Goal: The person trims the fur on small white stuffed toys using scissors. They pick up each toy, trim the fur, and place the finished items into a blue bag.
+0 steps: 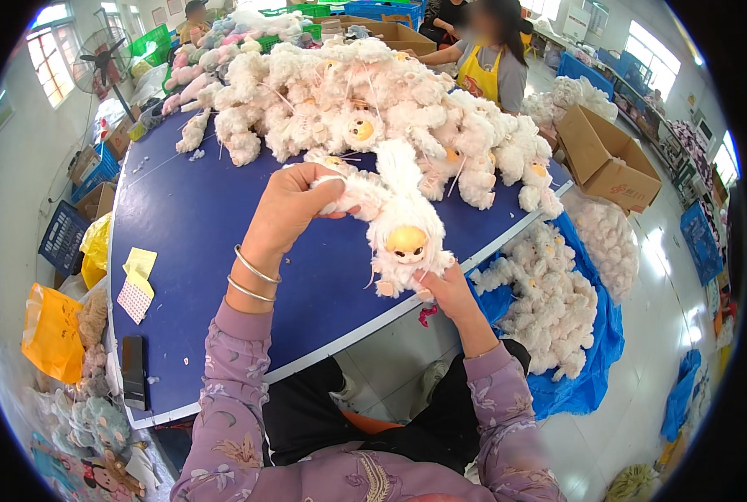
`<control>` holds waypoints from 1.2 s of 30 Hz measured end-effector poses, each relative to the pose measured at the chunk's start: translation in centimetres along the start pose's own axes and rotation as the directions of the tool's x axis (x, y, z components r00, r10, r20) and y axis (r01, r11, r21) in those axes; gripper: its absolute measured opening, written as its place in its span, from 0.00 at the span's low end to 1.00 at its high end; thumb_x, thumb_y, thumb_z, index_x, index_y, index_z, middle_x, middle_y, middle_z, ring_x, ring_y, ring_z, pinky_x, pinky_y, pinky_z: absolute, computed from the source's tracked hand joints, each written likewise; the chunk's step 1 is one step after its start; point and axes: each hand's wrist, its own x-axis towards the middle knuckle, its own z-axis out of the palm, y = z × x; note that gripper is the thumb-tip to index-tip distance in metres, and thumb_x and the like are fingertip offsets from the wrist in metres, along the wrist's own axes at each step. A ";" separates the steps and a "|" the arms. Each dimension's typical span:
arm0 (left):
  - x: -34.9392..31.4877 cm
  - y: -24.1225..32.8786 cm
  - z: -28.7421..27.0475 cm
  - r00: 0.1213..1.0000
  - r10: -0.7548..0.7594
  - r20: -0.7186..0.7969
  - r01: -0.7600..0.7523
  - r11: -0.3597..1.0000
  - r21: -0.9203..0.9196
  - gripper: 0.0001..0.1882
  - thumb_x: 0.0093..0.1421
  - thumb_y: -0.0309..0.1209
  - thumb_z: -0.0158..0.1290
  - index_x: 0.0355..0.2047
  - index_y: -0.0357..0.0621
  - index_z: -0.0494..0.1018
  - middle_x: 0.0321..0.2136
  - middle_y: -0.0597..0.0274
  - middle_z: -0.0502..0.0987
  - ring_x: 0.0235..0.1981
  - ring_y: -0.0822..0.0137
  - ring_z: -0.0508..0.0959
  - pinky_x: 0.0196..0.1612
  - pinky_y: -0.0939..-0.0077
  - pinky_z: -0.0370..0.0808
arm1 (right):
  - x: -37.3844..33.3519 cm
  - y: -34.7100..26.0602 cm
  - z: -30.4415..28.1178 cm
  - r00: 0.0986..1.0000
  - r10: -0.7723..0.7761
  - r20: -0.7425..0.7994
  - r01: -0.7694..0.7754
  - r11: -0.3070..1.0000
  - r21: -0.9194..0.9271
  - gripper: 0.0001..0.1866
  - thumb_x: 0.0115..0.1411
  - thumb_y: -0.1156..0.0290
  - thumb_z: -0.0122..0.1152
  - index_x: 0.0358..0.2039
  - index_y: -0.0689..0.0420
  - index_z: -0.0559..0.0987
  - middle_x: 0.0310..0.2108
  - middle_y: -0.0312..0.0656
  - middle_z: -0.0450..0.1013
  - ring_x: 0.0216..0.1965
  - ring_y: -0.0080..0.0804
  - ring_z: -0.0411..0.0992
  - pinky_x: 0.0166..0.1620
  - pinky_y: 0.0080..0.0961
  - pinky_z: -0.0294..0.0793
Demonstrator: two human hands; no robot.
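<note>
Between my two hands hangs a fluffy white plush doll [407, 226] with a yellowish face, dark eyes and long ears. My left hand [294, 201] pinches one of its furry ends, stretched out to the left. Its lower edge is gripped by my right hand [447, 289], by the small feet. Just beyond the doll rises a large heap of similar white plush dolls [340, 92] on the blue table [214, 217]. Thin pale strings stick out of several of them.
A blue sheet [612, 335] with more white dolls lies at the right, beside a cardboard box [608, 159]. On the table's left are a black phone [134, 372] and yellow paper [141, 263]. Across the table stands a person in a yellow apron [479, 79]. An orange bag [51, 335] is at the left.
</note>
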 end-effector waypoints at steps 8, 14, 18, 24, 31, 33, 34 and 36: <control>-0.1 -0.9 -0.1 0.987 0.162 0.026 -0.158 0.895 0.418 0.10 0.55 0.29 0.55 0.32 0.34 0.78 0.19 0.73 0.71 0.20 0.83 0.64 0.23 0.86 0.62 | -0.2 0.4 -0.3 1.000 0.004 -0.023 -0.004 1.000 0.017 0.18 0.56 0.70 0.61 0.46 0.64 0.74 0.39 0.35 0.74 0.38 0.18 0.68 0.40 0.19 0.69; -0.3 -0.6 0.1 0.981 0.190 -0.020 -0.155 0.853 0.498 0.12 0.55 0.31 0.56 0.35 0.33 0.78 0.17 0.73 0.67 0.20 0.83 0.63 0.22 0.85 0.60 | -0.2 0.5 -0.4 1.000 0.007 -0.009 -0.007 1.000 0.001 0.19 0.56 0.70 0.62 0.47 0.64 0.74 0.39 0.35 0.74 0.38 0.19 0.68 0.40 0.19 0.69; -0.6 -0.2 0.0 0.990 0.131 0.053 -0.138 0.828 0.544 0.14 0.54 0.33 0.57 0.35 0.33 0.77 0.16 0.69 0.69 0.19 0.80 0.64 0.22 0.81 0.63 | -0.2 0.1 -0.1 0.999 -0.011 -0.032 0.011 1.000 0.012 0.19 0.56 0.70 0.62 0.47 0.64 0.74 0.39 0.35 0.74 0.38 0.19 0.69 0.40 0.18 0.69; -0.9 0.1 0.5 0.986 0.087 0.142 -0.151 0.819 0.553 0.15 0.54 0.34 0.57 0.33 0.31 0.77 0.18 0.62 0.73 0.21 0.75 0.68 0.26 0.77 0.68 | -0.2 0.4 -0.3 1.000 -0.006 -0.025 0.007 1.000 0.025 0.19 0.56 0.71 0.61 0.47 0.64 0.74 0.39 0.34 0.74 0.39 0.19 0.69 0.41 0.18 0.69; -0.6 -0.1 0.1 0.990 0.049 0.133 -0.102 0.898 0.428 0.14 0.55 0.34 0.59 0.31 0.33 0.78 0.21 0.69 0.74 0.23 0.80 0.69 0.28 0.82 0.68 | -0.2 0.0 -0.2 1.000 0.004 0.008 -0.005 1.000 0.024 0.19 0.56 0.71 0.62 0.47 0.63 0.74 0.39 0.34 0.74 0.39 0.19 0.69 0.42 0.19 0.69; -0.6 -0.1 0.0 0.992 0.002 0.124 -0.042 0.947 0.317 0.13 0.55 0.34 0.61 0.31 0.34 0.79 0.23 0.72 0.75 0.24 0.82 0.69 0.28 0.85 0.67 | -0.3 0.2 -0.5 0.999 0.014 0.038 -0.015 1.000 0.023 0.19 0.56 0.71 0.62 0.48 0.63 0.74 0.40 0.34 0.74 0.39 0.20 0.70 0.42 0.19 0.69; -0.7 0.2 0.0 0.993 -0.026 0.113 -0.005 0.963 0.270 0.13 0.55 0.34 0.61 0.31 0.35 0.79 0.23 0.73 0.75 0.25 0.83 0.70 0.28 0.86 0.67 | -0.4 0.3 -0.6 0.998 0.019 0.052 -0.020 1.000 0.022 0.20 0.55 0.71 0.62 0.48 0.63 0.74 0.41 0.34 0.74 0.40 0.20 0.70 0.42 0.19 0.70; -0.9 0.5 0.0 0.994 -0.053 0.095 0.032 0.976 0.214 0.12 0.55 0.34 0.61 0.32 0.36 0.79 0.24 0.73 0.76 0.25 0.83 0.71 0.28 0.87 0.67 | -0.4 0.5 -0.6 0.997 0.003 0.078 -0.006 0.999 0.042 0.21 0.55 0.71 0.61 0.49 0.63 0.73 0.42 0.34 0.74 0.40 0.21 0.70 0.43 0.20 0.70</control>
